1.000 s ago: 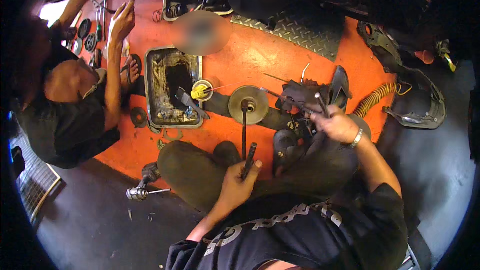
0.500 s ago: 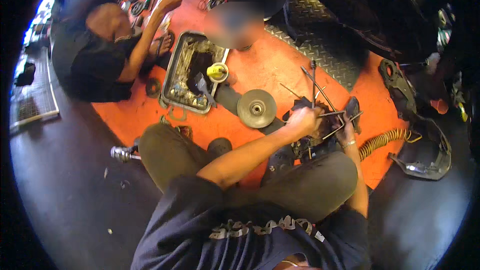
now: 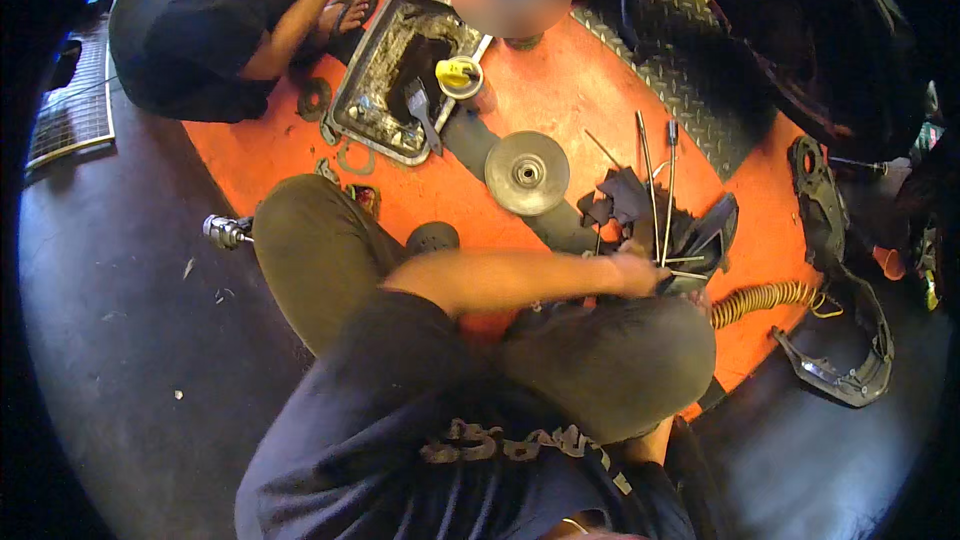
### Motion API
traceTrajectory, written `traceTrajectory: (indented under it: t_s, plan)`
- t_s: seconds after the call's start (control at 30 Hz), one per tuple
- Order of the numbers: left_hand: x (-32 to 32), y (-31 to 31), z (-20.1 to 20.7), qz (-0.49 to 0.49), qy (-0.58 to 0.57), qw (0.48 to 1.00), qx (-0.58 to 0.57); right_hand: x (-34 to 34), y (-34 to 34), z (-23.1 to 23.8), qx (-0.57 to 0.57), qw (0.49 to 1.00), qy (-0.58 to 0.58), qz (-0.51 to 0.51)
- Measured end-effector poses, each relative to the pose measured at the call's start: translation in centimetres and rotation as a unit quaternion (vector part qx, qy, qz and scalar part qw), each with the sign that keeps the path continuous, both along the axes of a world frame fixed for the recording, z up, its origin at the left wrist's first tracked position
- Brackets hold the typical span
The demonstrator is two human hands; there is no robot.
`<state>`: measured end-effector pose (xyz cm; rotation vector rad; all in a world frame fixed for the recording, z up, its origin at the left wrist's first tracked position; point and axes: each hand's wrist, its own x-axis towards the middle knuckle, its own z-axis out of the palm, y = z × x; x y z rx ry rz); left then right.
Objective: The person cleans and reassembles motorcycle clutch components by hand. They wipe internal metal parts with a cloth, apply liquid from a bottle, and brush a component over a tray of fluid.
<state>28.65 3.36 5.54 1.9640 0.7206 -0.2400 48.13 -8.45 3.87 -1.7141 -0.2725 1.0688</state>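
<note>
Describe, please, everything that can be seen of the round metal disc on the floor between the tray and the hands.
The disc is round and looks like dull grey-brown metal, with a soft shine. At its middle is a small ringed hub with what looks like a hole. It lies with this side up, partly over the dark band and partly over the orange floor. The tray is apart, toward the upper left; the left hand is apart, toward the lower right.

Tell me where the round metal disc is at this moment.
In the head view, the round metal disc lies just above and right of centre, between the grimy tray on its left and the dark crumpled pieces on its right.
</note>
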Motion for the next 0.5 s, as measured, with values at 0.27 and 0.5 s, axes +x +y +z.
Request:
traceTrajectory:
  t_s: [0.27, 0.5]
  plan:
    - [-24.5, 10.0, 4.2, -0.270, 0.260, 0.927, -0.024, -7.3, 16.3, 10.2, -0.015, 0.879, -0.009, 0.477]
    - [-28.7, 7.8, -3.7, 0.243, 0.183, 0.907, -0.291, -15.6, 24.6, -3.1, -0.223, 0.636, -0.142, 0.725]
